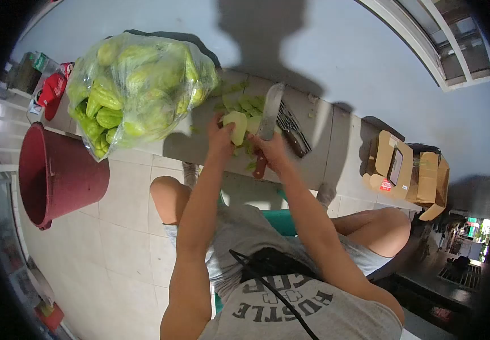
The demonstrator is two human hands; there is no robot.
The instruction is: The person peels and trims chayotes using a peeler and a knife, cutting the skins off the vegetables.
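Observation:
Pale green flesh shows on the cut vegetable piece (235,127) in my left hand (220,136), whose fingers wrap its left side. My right hand (270,154) is closed round the brown handle of a large knife (271,107), its broad blade pointing up and away from me. Just right of the first piece, another pale piece (253,125) lies by the blade and my right fingertips. Green peelings and slices (245,104) are scattered on the tiled ledge (321,127) beyond my hands. Right of the blade lies a dark patterned utensil (293,133) with a brown handle.
A large clear plastic bag (143,85) full of green vegetables sits at the left on the ledge. Below it on the floor stands a dark red bucket (80,175). Open cardboard boxes (387,164) are at the right, one with a phone-like object (395,165) on it.

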